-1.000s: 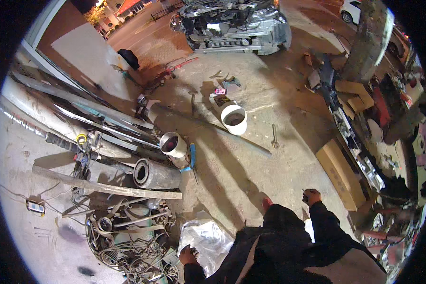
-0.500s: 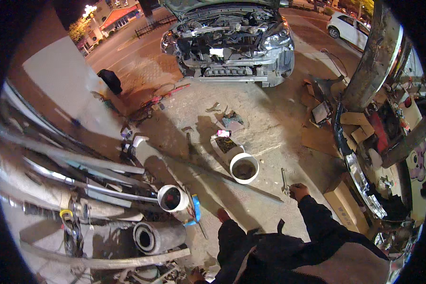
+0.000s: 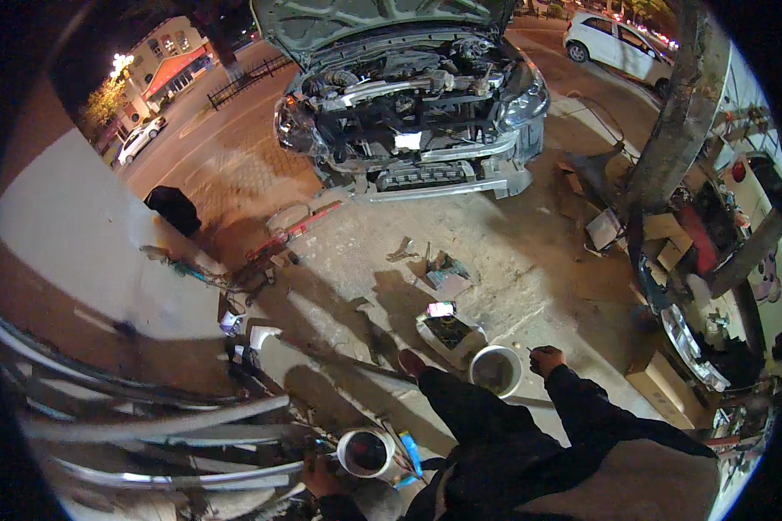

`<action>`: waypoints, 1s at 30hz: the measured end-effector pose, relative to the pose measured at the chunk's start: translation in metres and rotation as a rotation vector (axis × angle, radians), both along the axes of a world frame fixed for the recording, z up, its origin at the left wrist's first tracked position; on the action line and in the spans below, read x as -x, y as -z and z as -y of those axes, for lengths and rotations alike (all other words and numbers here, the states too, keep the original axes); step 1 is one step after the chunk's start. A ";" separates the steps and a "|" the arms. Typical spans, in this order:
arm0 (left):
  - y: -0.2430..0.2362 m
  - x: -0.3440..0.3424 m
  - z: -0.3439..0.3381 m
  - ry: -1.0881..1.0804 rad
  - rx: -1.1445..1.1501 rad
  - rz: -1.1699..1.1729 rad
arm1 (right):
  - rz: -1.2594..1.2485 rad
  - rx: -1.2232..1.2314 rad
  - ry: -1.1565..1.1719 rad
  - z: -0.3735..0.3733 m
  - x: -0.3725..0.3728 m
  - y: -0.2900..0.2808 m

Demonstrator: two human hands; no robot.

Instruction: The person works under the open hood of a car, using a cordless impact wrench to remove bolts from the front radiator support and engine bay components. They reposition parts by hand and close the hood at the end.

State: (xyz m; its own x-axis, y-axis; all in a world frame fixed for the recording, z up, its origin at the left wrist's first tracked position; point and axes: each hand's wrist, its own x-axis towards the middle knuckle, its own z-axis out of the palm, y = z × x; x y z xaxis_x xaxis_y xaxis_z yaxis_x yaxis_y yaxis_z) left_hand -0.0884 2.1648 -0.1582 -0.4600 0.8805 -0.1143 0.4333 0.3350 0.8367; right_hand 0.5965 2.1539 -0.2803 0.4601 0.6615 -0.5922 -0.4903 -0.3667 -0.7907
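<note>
My right hand point(image 3: 546, 359) is closed in front of me, to the right of a white bucket point(image 3: 496, 371) with dark contents. A metal wrench shows in it half a second ago; now only a small tip shows beside the fingers. At the lower left, my left hand point(image 3: 321, 478) is beside a second white bucket point(image 3: 366, 453), close to its rim. The fingers are dark and partly hidden, so whether they hold anything is unclear. Thin sticks and a blue piece point(image 3: 410, 451) stand by that bucket.
A car point(image 3: 408, 113) with raised hood and stripped front stands ahead. Long metal strips point(image 3: 156, 425) lie at left. A lit phone point(image 3: 441, 309) is on the pale part beyond the nearer bucket. Cardboard boxes point(image 3: 665, 382) and scrap line the right, near a post point(image 3: 682, 122).
The view has tilted up and shifted left. My left hand has reached forward to beside the lower-left bucket. My leg has stepped forward, and the wrench has turned mostly out of sight.
</note>
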 end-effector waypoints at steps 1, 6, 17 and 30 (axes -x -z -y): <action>0.000 0.002 -0.030 0.012 0.061 -0.208 | -0.025 0.014 0.016 -0.026 0.006 0.011; 0.013 0.033 -0.188 0.108 0.003 -0.336 | -0.108 -0.076 -0.169 -0.201 0.013 0.073; -0.037 -0.013 -0.558 0.240 -0.055 0.371 | 0.104 -0.196 0.220 -0.591 0.054 -0.065; -0.038 -0.126 -0.893 0.523 0.191 0.533 | 0.327 -0.246 0.592 -0.902 0.001 -0.159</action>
State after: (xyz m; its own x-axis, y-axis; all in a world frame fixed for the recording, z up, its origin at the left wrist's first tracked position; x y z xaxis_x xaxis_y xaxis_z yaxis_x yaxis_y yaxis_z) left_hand 0.0372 3.0578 -0.1203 0.1706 0.9110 -0.3755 0.1294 0.3571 0.9251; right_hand 0.5951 3.0561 -0.1218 0.9112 0.3428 -0.2286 -0.2757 0.0948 -0.9566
